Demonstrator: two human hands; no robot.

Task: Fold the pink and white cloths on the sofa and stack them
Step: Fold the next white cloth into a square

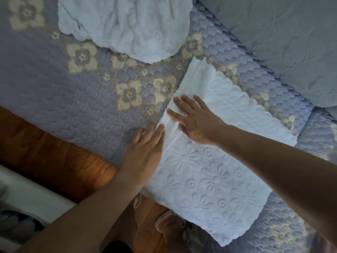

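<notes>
My right hand (pixel 196 121) lies flat, fingers straight and spread, pressing down on the folded white cloth (pixel 217 161) near its folded edge. My left hand (pixel 145 150) rests just beside it, fingers straight too, laid along that same edge — fingertips touching the fabric, palm partly on the sofa cover (pixel 73 99). Neither hand grasps anything; both simply press. The cloth under them is embossed with flowers and has scalloped borders, stretching from my hands toward my body and to my right. Beyond my fingertips, well apart, a second white cloth (pixel 125 24) sits crumpled on the quilted lavender cover. Farther right lies a grey cushion (pixel 282 42). Left of my left wrist — a wooden floor (pixel 54 154).
</notes>
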